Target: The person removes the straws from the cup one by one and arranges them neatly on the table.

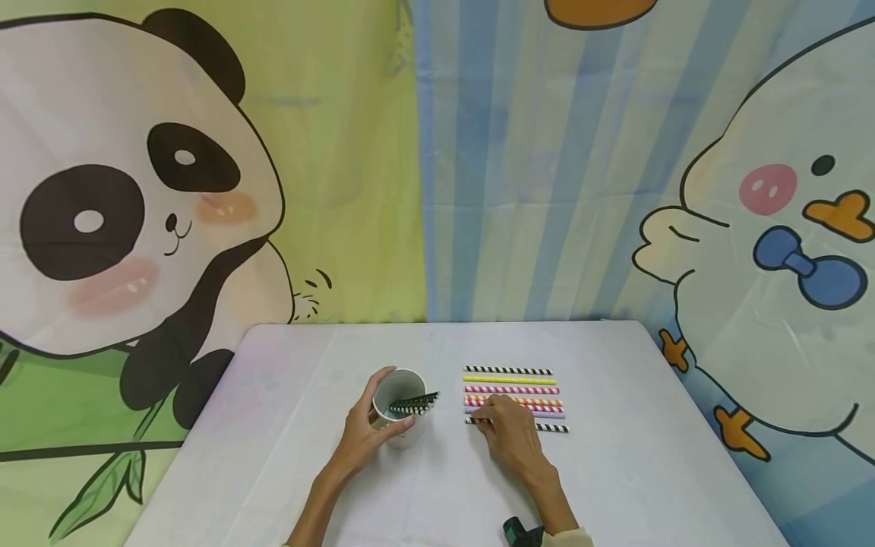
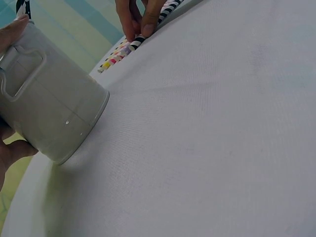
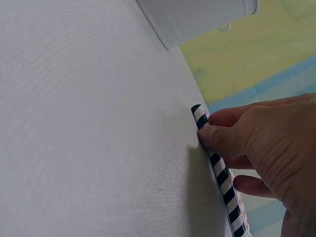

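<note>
Left hand (image 1: 362,430) clamped round white cup with handle (image 2: 64,103), left of striped straw row (image 1: 509,380). Black-and-white straws (image 1: 413,405) in cup lean past rim; cup tipping could spill them. Right hand (image 1: 509,437) pinches front black-and-white straw (image 3: 223,185) near left end. Gripped so near end, straw could swing, knock purple straw (image 1: 550,415) behind. Loose pinch could drop it. Hard to tell if straw touches white table (image 1: 239,456).
</note>
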`<state>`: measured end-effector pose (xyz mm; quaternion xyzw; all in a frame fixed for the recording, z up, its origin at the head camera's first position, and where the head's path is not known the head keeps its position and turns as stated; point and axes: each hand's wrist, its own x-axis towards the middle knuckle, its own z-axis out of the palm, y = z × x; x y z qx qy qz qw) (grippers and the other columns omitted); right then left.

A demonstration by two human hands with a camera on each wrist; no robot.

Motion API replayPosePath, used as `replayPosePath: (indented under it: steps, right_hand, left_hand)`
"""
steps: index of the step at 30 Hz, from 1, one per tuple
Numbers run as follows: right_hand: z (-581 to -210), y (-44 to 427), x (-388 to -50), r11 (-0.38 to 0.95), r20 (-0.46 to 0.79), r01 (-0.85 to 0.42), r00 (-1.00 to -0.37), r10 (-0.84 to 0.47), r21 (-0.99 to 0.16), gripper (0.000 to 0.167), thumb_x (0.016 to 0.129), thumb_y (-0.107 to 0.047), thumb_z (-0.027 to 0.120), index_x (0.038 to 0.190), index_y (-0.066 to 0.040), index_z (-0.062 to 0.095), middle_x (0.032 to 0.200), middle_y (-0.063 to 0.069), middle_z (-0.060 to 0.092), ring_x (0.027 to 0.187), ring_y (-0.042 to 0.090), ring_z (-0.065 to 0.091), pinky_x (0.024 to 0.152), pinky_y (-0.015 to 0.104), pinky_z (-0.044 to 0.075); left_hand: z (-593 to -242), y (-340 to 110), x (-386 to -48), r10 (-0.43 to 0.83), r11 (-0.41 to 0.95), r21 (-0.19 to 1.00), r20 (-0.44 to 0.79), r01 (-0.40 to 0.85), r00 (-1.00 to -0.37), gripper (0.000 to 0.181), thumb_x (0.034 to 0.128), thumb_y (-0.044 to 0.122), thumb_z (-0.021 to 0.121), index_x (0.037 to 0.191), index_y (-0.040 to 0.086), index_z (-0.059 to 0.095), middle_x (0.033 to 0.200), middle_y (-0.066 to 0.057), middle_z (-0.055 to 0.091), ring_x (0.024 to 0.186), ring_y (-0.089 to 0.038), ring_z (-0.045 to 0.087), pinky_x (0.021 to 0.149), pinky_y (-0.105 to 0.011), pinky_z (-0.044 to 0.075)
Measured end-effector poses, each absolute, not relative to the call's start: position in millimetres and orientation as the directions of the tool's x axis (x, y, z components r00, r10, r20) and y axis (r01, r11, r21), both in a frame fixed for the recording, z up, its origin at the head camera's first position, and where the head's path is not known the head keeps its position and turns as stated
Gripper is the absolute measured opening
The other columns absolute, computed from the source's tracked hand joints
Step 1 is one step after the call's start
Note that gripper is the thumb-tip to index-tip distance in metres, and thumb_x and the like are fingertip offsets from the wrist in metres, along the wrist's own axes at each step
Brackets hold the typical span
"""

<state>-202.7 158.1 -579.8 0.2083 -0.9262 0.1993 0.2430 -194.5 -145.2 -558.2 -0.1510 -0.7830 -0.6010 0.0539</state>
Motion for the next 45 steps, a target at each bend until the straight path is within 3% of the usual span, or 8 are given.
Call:
replayPosePath:
  steps: [6, 13, 23, 26, 30, 34, 39, 45]
  right_hand:
    - [-576.5, 156.8, -200.6, 0.831, 0.534, -0.482, -0.797, -0.284, -0.277, 0.022, 0.077, -0.008, 0.098, 0.091, -0.022, 0.089, 0.086, -0.011, 0.072, 0.078, 0.008, 0.064, 0.066, 0.029, 0.051]
    - [-568.0, 153.6, -197.2, 0.81, 0.535, -0.471, -0.81, -0.24, -0.349, 0.026, 0.076, -0.009, 0.099, 0.094, -0.024, 0.089, 0.092, -0.012, 0.075, 0.085, 0.007, 0.067, 0.071, 0.028, 0.054]
    - [-560.8, 151.6, -198.0, 0.762, 0.567, -0.513, -0.789, -0.236, -0.396, 0.03, 0.078, -0.009, 0.099, 0.103, -0.022, 0.089, 0.098, -0.011, 0.079, 0.092, 0.012, 0.076, 0.076, 0.033, 0.06]
    - [-555.6, 149.5, -199.7, 0.704, 0.58, -0.538, -0.785, -0.219, -0.462, 0.031, 0.08, -0.009, 0.098, 0.106, -0.021, 0.088, 0.102, -0.011, 0.082, 0.099, 0.011, 0.078, 0.082, 0.035, 0.062]
    - [-547.0, 145.3, -201.7, 0.585, 0.599, -0.584, -0.776, -0.198, -0.563, 0.033, 0.08, -0.005, 0.097, 0.109, -0.017, 0.087, 0.107, -0.007, 0.084, 0.102, 0.014, 0.079, 0.08, 0.037, 0.064]
    - [-539.2, 140.9, -202.6, 0.474, 0.598, -0.602, -0.781, -0.182, -0.642, 0.035, 0.081, -0.002, 0.095, 0.112, -0.016, 0.086, 0.11, -0.005, 0.084, 0.104, 0.017, 0.079, 0.079, 0.037, 0.066]
    - [-532.1, 133.7, -199.5, 0.347, 0.615, -0.627, -0.772, -0.157, -0.698, 0.029, 0.086, -0.002, 0.092, 0.112, -0.011, 0.085, 0.107, 0.001, 0.085, 0.1, 0.022, 0.078, 0.079, 0.039, 0.066]
    - [-530.4, 121.4, -187.4, 0.236, 0.59, -0.587, -0.805, -0.064, -0.774, 0.023, 0.084, -0.008, 0.095, 0.105, -0.01, 0.086, 0.1, 0.005, 0.084, 0.094, 0.019, 0.078, 0.08, 0.035, 0.065]
  left_hand:
    - [-558.5, -146.0, -192.6, 0.168, 0.233, 0.925, 0.265, 0.299, -0.95, 0.09, 0.0918, 0.025, 0.089, 0.167, 0.024, 0.039, 0.158, -0.016, 0.057, 0.14, -0.05, 0.057, 0.116, -0.073, 0.046]
    - [-558.8, -147.1, -191.6, 0.161, 0.242, 0.924, 0.263, 0.296, -0.951, 0.088, 0.092, 0.026, 0.089, 0.164, 0.038, 0.04, 0.157, -0.012, 0.059, 0.139, -0.046, 0.059, 0.116, -0.072, 0.045]
    - [-559.7, -147.2, -189.7, 0.163, 0.231, 0.927, 0.264, 0.297, -0.951, 0.089, 0.0917, 0.025, 0.089, 0.166, 0.033, 0.04, 0.157, -0.013, 0.058, 0.14, -0.047, 0.058, 0.116, -0.071, 0.046]
    - [-560.3, -147.1, -190.6, 0.167, 0.23, 0.924, 0.273, 0.307, -0.947, 0.09, 0.0917, 0.024, 0.089, 0.167, 0.028, 0.04, 0.156, -0.013, 0.059, 0.139, -0.047, 0.058, 0.116, -0.071, 0.047]
    - [-559.3, -146.7, -192.1, 0.171, 0.222, 0.923, 0.28, 0.314, -0.944, 0.091, 0.0916, 0.023, 0.089, 0.168, 0.025, 0.039, 0.156, -0.015, 0.059, 0.138, -0.049, 0.058, 0.115, -0.071, 0.047]
    - [-558.7, -146.1, -193.0, 0.169, 0.223, 0.926, 0.27, 0.304, -0.948, 0.09, 0.0915, 0.025, 0.089, 0.167, 0.03, 0.04, 0.157, -0.017, 0.058, 0.139, -0.048, 0.058, 0.117, -0.07, 0.046]
    - [-558.8, -145.4, -194.2, 0.165, 0.231, 0.927, 0.262, 0.296, -0.951, 0.09, 0.0913, 0.027, 0.09, 0.165, 0.035, 0.04, 0.157, -0.017, 0.058, 0.14, -0.047, 0.058, 0.118, -0.07, 0.046]
    - [-556.9, -144.9, -193.6, 0.172, 0.222, 0.927, 0.269, 0.303, -0.948, 0.09, 0.0913, 0.025, 0.089, 0.167, 0.031, 0.039, 0.157, -0.018, 0.058, 0.139, -0.048, 0.058, 0.117, -0.072, 0.045]
